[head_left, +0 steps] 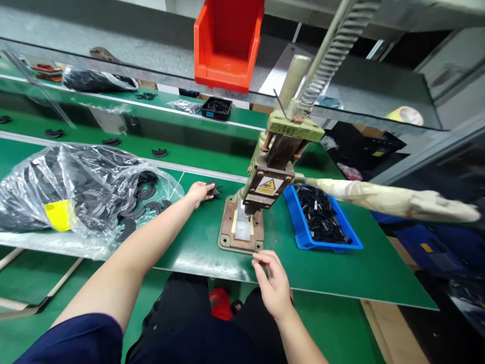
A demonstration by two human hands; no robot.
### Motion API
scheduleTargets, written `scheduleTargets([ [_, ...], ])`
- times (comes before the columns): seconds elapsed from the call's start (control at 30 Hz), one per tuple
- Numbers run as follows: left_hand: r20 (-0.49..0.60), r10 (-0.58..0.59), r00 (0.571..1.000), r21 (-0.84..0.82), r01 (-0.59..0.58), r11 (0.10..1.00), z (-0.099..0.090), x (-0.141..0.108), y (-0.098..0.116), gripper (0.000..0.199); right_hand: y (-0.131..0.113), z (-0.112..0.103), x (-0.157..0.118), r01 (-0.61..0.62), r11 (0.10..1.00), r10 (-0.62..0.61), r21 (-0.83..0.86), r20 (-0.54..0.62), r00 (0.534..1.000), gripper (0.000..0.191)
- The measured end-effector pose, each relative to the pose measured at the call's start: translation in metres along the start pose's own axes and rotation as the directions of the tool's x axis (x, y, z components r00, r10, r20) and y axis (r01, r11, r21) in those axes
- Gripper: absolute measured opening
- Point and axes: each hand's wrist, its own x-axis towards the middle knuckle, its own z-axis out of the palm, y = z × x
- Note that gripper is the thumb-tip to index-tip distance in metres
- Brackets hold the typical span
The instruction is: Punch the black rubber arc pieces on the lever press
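Note:
Between the fingertips of my left hand (199,194) is a small dark part (214,189), held over the green table just left of the press. My right hand (273,283) is at the table's front edge, below the press base (241,242), its fingers curled with the thumb and forefinger close together; whether anything small is between them is hidden. The hand press (267,184) has a warning label and a pale plate under its ram. Left of my left hand, an open clear plastic bag (87,187) holds black curved parts (129,211).
A blue bin (328,245) of small black parts stands right of the press, below its wrapped lever (397,199). An orange bin (227,71) hangs over the back. Behind the table, several black curved parts lie on a green strip (132,143), with a small black tray (216,108) beyond.

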Motion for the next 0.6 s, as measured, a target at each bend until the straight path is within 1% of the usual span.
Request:
scheduleTargets([
  [0.07, -0.018, 0.031, 0.999, -0.025, -0.032, 0.999, 0.015, 0.036, 0.024, 0.031, 0.003, -0.008, -0.006, -0.011, 1.0, 0.011, -0.011, -0.001, 1.0, 0.018],
  [0.1, -0.025, 0.039, 0.999, -0.028, -0.04, 0.999, 0.02, 0.049, 0.033, 0.029, 0.005, -0.014, -0.009, -0.022, 1.0, 0.022, -0.021, -0.003, 1.0, 0.018],
  [0.13, -0.03, 0.04, 0.999, -0.024, -0.04, 0.999, 0.024, 0.058, 0.038, 0.027, 0.008, -0.02, -0.011, -0.035, 0.999, 0.035, -0.037, -0.009, 0.999, 0.018],
  [0.2, -0.033, 0.037, 0.999, 0.009, -0.037, 0.999, 0.027, 0.067, 0.034, 0.022, 0.016, -0.037, -0.014, -0.052, 0.993, 0.047, -0.106, -0.045, 0.998, 0.019],
  [0.27, -0.024, 0.049, 0.999, 0.054, -0.048, 0.997, 0.023, 0.065, 0.017, 0.015, 0.026, -0.059, -0.013, -0.06, 0.974, 0.04, -0.216, -0.097, 0.994, 0.02],
  [0.37, 0.029, 0.114, 0.993, 0.16, -0.117, 0.98, 0.008, 0.05, -0.02, 0.01, 0.042, -0.099, 0.002, -0.111, 0.928, 0.053, -0.357, -0.167, 0.985, 0.024],
  [0.4, 0.093, 0.183, 0.979, 0.248, -0.201, 0.948, 0.001, 0.045, -0.031, 0.012, 0.049, -0.115, 0.01, -0.146, 0.908, 0.073, -0.393, -0.194, 0.978, 0.027],
  [0.43, 0.13, 0.248, 0.96, 0.3, -0.277, 0.913, -0.006, 0.04, -0.041, 0.016, 0.055, -0.131, 0.02, -0.189, 0.881, 0.101, -0.433, -0.217, 0.971, 0.03],
  [0.47, 0.145, 0.293, 0.945, 0.321, -0.325, 0.889, -0.014, 0.034, -0.051, 0.021, 0.062, -0.148, 0.03, -0.234, 0.849, 0.13, -0.474, -0.241, 0.962, 0.031],
  [0.5, 0.183, 0.31, 0.933, 0.333, -0.356, 0.873, -0.021, 0.028, -0.059, 0.024, 0.068, -0.165, 0.041, -0.283, 0.808, 0.16, -0.516, -0.271, 0.949, 0.032],
  [0.57, 0.239, 0.318, 0.917, 0.337, -0.386, 0.859, -0.033, 0.012, -0.073, 0.028, 0.079, -0.194, 0.062, -0.382, 0.709, 0.228, -0.593, -0.319, 0.92, 0.033],
  [0.6, 0.262, 0.316, 0.912, 0.341, -0.393, 0.854, -0.037, 0.002, -0.079, 0.03, 0.083, -0.205, 0.072, -0.421, 0.657, 0.266, -0.625, -0.331, 0.906, 0.032],
])
